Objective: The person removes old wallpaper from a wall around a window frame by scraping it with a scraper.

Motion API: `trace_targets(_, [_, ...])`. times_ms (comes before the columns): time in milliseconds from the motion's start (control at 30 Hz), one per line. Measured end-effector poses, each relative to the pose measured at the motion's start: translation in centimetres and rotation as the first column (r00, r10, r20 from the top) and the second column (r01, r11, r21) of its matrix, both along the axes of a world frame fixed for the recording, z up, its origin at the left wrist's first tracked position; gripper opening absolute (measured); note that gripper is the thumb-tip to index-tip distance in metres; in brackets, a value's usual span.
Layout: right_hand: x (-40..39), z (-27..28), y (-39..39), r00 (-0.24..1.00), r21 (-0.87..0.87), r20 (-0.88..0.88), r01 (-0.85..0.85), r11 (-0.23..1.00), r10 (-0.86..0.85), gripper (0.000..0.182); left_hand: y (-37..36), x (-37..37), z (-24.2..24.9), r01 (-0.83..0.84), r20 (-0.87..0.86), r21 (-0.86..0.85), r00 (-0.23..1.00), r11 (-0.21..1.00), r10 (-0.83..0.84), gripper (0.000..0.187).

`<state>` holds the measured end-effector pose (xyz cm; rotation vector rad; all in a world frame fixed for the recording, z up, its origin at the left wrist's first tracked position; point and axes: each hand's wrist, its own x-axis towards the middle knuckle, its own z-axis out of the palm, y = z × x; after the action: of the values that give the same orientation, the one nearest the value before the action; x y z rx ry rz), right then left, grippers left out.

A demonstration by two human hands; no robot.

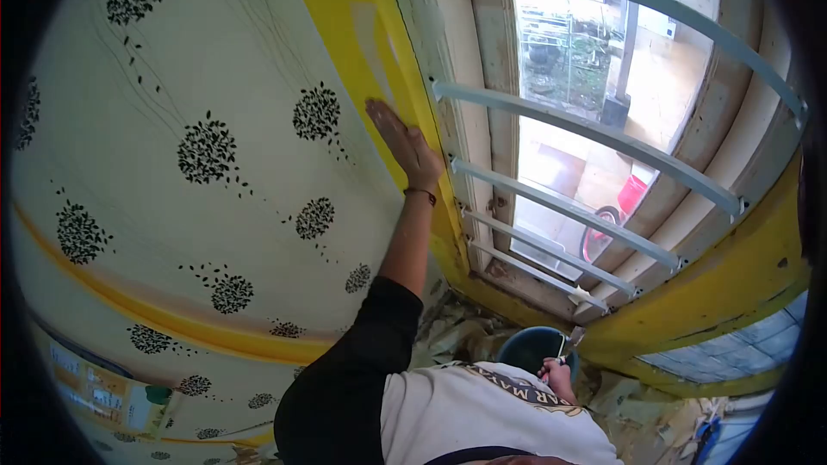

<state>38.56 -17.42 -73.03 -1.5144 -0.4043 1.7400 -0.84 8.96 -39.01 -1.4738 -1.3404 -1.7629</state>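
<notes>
Clasped by the right hand (558,375) beside the bucket rim (536,329), a probably light, stiff scraper-like tool (575,339) is best handle-held; the left hand (405,142) is laid flat.

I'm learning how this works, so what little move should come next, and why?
Perhaps lift the small metal-bladed tool in the right hand toward the long yellow painted strip. The left hand seems to lie flat there, near a pale elongated patch, while the tool is down by the dark green round bucket.
</notes>
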Motion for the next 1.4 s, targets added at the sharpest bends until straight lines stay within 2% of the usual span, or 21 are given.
trace_targets(67, [0.2, -0.3, -0.1, 0.999, -0.003, 0.036, -0.008, 1.000, 0.008, 0.010, 0.0, 0.7, -2.3, -0.006, 0.109, -0.045, 0.994, 0.999, 0.010, 0.077])
trace_targets(133, [0.3, -0.3, -0.2, 0.996, 0.001, 0.088, -0.009, 1.000, 0.009, 0.010, 0.6, 0.7, -2.0, -0.007, 0.213, -0.075, 0.977, 0.997, 0.022, 0.078])
trace_targets(200, [0.5, -0.6, -0.2, 0.997, -0.010, 0.077, -0.005, 1.000, 0.006, 0.012, 0.1, 0.5, 2.0, 0.012, 0.086, -0.060, 0.996, 0.998, -0.007, 0.084])
trace_targets(267, [0.9, -0.4, -0.4, 0.991, -0.024, 0.123, -0.041, 0.999, 0.044, 0.015, 0.6, -0.3, 8.4, 0.002, -0.154, 0.054, 0.988, 0.999, 0.006, 0.090])
trace_targets(367, [1.1, -0.3, -0.3, 0.945, 0.024, 0.275, -0.190, 0.982, 0.176, 0.016, 1.8, -1.6, 15.3, 0.042, -0.168, 0.153, 0.986, 0.987, -0.015, 0.094])
trace_targets(433, [0.6, -0.3, -0.4, 0.905, 0.120, 0.394, -0.227, 0.966, 0.164, 0.015, 2.3, -2.9, 18.6, -0.008, -0.301, 0.195, 0.951, 0.981, 0.067, 0.081])
trace_targets(467, [0.7, -0.8, -0.6, 0.903, 0.109, 0.396, -0.227, 0.968, 0.168, 0.015, 2.4, -3.2, 19.6, -0.006, -0.296, 0.225, 0.952, 0.974, 0.074, 0.081])
trace_targets(533, [0.1, 0.5, -0.2, 0.874, 0.053, 0.446, -0.238, 0.970, 0.190, 0.014, 2.2, -3.6, 21.7, 0.018, -0.323, 0.168, 0.946, 0.986, 0.038, 0.097])
trace_targets(567, [-0.7, 2.8, -0.1, 0.844, 0.006, 0.492, -0.246, 0.969, 0.212, 0.014, 1.8, -3.3, 21.6, 0.027, -0.329, 0.148, 0.944, 0.989, 0.024, 0.096])
trace_targets(633, [3.1, -15.1, 0.6, 0.906, 0.066, 0.365, -0.256, 0.964, 0.216, 0.017, 1.0, -2.6, 17.6, 0.010, -0.332, 0.103, 0.943, 0.995, 0.025, 0.094])
trace_targets(667, [2.3, -11.1, 0.7, 0.881, 0.069, 0.416, -0.279, 0.958, 0.226, 0.017, 1.0, -2.4, 14.7, -0.011, -0.332, 0.088, 0.942, 0.996, 0.040, 0.091])
trace_targets(733, [1.0, -8.4, 2.3, 0.862, 0.060, 0.444, -0.301, 0.952, 0.245, 0.017, 0.5, -2.0, 9.6, -0.016, -0.346, 0.088, 0.937, 0.996, 0.046, 0.088])
trace_targets(833, [-1.2, -4.5, 4.7, 0.849, 0.041, 0.451, -0.326, 0.944, 0.274, 0.017, 0.6, -2.7, 11.3, 0.011, -0.442, 0.135, 0.895, 0.991, 0.051, 0.086])
trace_targets(933, [-2.3, -2.5, 6.3, 0.843, 0.040, 0.450, -0.348, 0.937, 0.294, 0.017, 0.2, -3.6, 21.1, 0.041, -0.573, 0.162, 0.817, 0.986, 0.061, 0.081])
trace_targets(1000, [-2.8, -2.0, 7.2, 0.841, 0.042, 0.442, -0.366, 0.930, 0.312, 0.017, -1.0, -3.1, 28.4, -0.140, -0.618, 0.126, 0.763, 0.982, 0.188, 0.074])
trace_targets(1067, [-3.3, -1.2, 8.0, 0.838, 0.041, 0.438, -0.379, 0.925, 0.324, 0.018, -0.9, -3.5, 34.7, -0.208, -0.681, 0.265, 0.651, 0.942, 0.335, 0.068])
trace_targets(1100, [-3.3, -1.0, 8.2, 0.837, 0.041, 0.436, -0.384, 0.922, 0.329, 0.018, -0.9, -3.7, 37.4, -0.194, -0.687, 0.278, 0.644, 0.941, 0.336, 0.068])
trace_targets(1267, [-3.5, -0.5, 9.1, 0.825, 0.037, 0.438, -0.414, 0.910, 0.357, 0.018, -0.3, -4.4, 46.3, -0.310, -0.706, 0.431, 0.468, 0.847, 0.531, 0.059])
trace_targets(1300, [-3.5, -0.4, 9.2, 0.823, 0.036, 0.439, -0.418, 0.908, 0.361, 0.018, -0.2, -4.5, 47.8, -0.295, -0.708, 0.440, 0.466, 0.848, 0.530, 0.059])
trace_targets(1367, [-3.7, -0.4, 9.4, 0.817, 0.033, 0.442, -0.427, 0.904, 0.370, 0.018, 0.0, -4.0, 50.7, -0.423, -0.647, 0.510, 0.385, 0.749, 0.658, 0.058])
trace_targets(1400, [-3.8, -0.3, 9.6, 0.815, 0.030, 0.446, -0.428, 0.903, 0.371, 0.018, -0.2, -3.4, 52.1, -0.541, -0.630, 0.466, 0.353, 0.700, 0.692, 0.058])
